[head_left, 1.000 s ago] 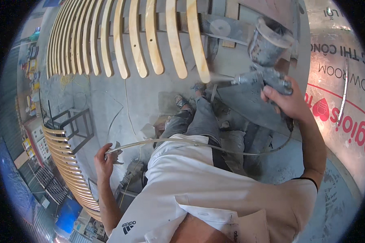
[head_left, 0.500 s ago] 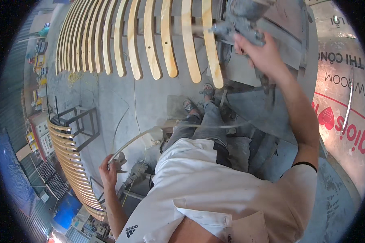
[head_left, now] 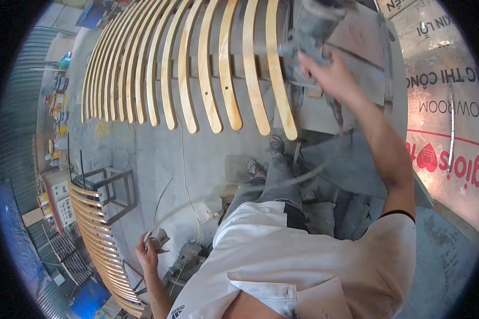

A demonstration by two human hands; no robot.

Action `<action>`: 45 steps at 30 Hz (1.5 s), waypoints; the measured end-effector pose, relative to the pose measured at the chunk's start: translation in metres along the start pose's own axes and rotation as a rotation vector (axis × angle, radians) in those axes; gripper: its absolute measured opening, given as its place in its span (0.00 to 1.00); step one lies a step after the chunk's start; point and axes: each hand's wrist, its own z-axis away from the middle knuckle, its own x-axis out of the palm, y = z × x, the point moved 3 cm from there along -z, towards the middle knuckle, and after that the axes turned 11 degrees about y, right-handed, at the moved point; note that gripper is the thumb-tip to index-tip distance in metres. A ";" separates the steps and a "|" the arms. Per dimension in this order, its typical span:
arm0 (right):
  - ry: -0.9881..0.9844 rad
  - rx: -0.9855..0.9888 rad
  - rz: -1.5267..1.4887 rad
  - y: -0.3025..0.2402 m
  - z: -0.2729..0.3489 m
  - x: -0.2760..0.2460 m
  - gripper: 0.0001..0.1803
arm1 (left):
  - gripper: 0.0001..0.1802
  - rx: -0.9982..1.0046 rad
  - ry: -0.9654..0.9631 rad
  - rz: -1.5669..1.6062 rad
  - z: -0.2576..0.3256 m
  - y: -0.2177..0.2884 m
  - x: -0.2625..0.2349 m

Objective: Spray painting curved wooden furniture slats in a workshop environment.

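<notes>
1. Fingers of the right hand (head_left: 332,77) wrap the grip of a spray gun (head_left: 310,41); motion blur hides whether the trigger is pressed.
2. Left of these fingers, a row of curved wooden slats (head_left: 207,103) extends. The end slat (head_left: 276,74) lies just beside the gun's nozzle; whether the two touch cannot be told. A small leftward slip of the wrist could knock the nozzle into the wood and mark it.
3. Above the right fingers sits the gun's cup (head_left: 320,24), its contents not visible. Tipping the gun too far could spill whatever it holds.
4. Fingers of the left hand (head_left: 148,254), well apart from the right and lower, appear clamped on a pale hose (head_left: 295,179), with a crumpled scrap (head_left: 160,242) beside them. Should that grip loosen, the arc between both hands could sag and catch on the slat ends; held too short, it could tug the gun off line.
5. Right of the left fingers, a thin cord (head_left: 186,173) lies on the floor, a plausible snag for a stepping foot.
</notes>
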 end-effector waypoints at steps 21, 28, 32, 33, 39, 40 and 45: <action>0.233 -0.280 -0.099 -0.021 -0.338 0.001 0.18 | 0.13 -0.150 0.044 -0.168 0.006 0.176 0.017; 0.474 -0.215 -0.035 -0.017 -0.436 -0.020 0.21 | 0.11 -0.185 0.013 -0.117 0.014 0.175 0.033; 0.534 -0.159 0.012 -0.030 -0.447 -0.019 0.24 | 0.11 -0.181 0.056 -0.123 0.015 0.205 0.041; 0.578 -0.155 -0.006 -0.032 -0.448 -0.020 0.25 | 0.11 -0.181 0.059 -0.119 0.017 0.193 0.041; 0.546 -0.233 -0.150 -0.025 -0.468 -0.020 0.24 | 0.10 -0.159 0.032 -0.113 0.011 0.215 0.052; 0.536 -0.233 -0.153 -0.028 -0.464 -0.013 0.24 | 0.10 -0.166 0.036 -0.094 0.011 0.211 0.051; 0.409 -0.263 -0.180 -0.045 -0.436 0.019 0.16 | 0.10 -0.143 0.062 -0.133 0.014 0.197 0.046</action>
